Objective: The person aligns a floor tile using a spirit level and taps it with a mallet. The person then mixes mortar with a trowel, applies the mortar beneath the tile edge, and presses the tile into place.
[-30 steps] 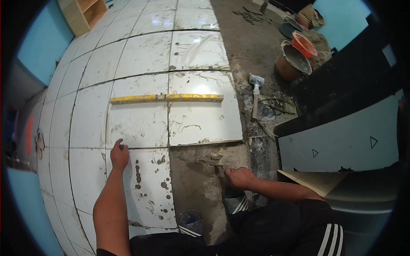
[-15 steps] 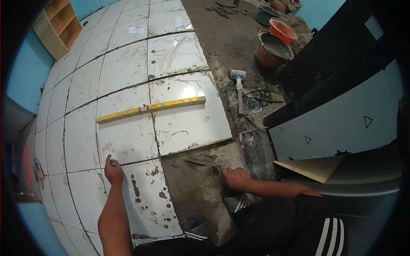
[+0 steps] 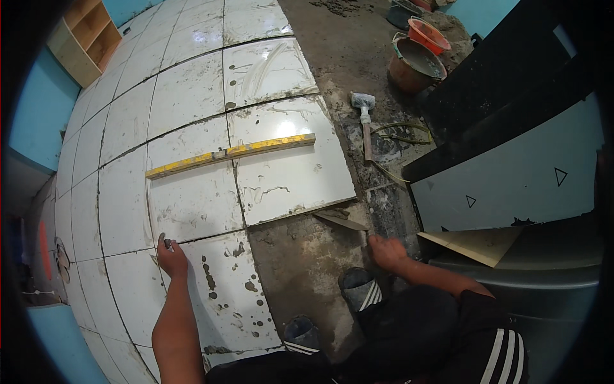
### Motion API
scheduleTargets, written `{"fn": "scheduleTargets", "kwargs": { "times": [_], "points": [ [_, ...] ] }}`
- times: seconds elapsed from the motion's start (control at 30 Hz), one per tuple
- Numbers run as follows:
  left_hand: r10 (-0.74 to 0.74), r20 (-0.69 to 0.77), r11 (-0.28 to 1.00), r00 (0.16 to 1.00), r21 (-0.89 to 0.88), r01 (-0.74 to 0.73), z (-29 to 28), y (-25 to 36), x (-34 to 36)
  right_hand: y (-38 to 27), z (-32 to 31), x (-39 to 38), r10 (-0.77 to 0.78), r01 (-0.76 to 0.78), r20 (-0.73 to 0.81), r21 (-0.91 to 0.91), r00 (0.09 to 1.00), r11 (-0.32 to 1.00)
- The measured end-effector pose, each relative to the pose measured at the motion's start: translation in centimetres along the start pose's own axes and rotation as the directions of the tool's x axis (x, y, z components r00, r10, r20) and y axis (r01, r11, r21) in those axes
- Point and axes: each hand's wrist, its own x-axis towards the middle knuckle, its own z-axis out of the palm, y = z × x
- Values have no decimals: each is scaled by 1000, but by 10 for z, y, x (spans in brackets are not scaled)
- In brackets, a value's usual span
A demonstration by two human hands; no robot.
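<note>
My right hand (image 3: 387, 252) is closed around the handle of a trowel (image 3: 344, 221). Its mud-smeared blade points left, close along the near edge of the front-right white tile (image 3: 291, 182), over bare grey ground (image 3: 288, 256). Against the white tiled floor, my left hand (image 3: 171, 258) is closed with the thumb side up, near a joint between tiles. Something small and greyish shows at its fingers, too small to name. Beyond both hands, a yellow spirit level (image 3: 230, 153) lies across two tiles.
A mallet (image 3: 365, 125) with a pale head lies on the dirty strip right of the tiles, beside a yellowish hose or cord (image 3: 409, 136). Behind it stand a bucket of grey mix (image 3: 416, 67) and an orange basin (image 3: 430, 35). A large dark-framed panel (image 3: 505, 173) closes in the right side.
My right hand and the trowel have moved right and slightly away from me, bringing the blade up to the tile's near edge. My left hand stays at about the same spot.
</note>
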Motion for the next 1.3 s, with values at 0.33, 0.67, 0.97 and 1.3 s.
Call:
{"fn": "scheduleTargets", "kwargs": {
  "times": [0.33, 0.67, 0.97, 1.3],
  "points": [
    [8, -16, 999, 1000, -40, -8, 8, 13, 4, 68, -24, 8, 34, -27, 44, -137, 998, 990],
    [20, -50, 999, 999, 35, -19, -3, 5, 4, 115, -54, 50, -195, 199, 41, -229, 980, 953],
    [38, 14, 997, 999, 72, -39, -7, 10, 3, 113, -83, 81, -203, 211, 62, -215, 977, 953],
    [80, 16, 991, 997, 107, -81, -13, 26, 0, 93, -78, 64, -318, 321, 43, -161, 947, 933]
  ]
}}
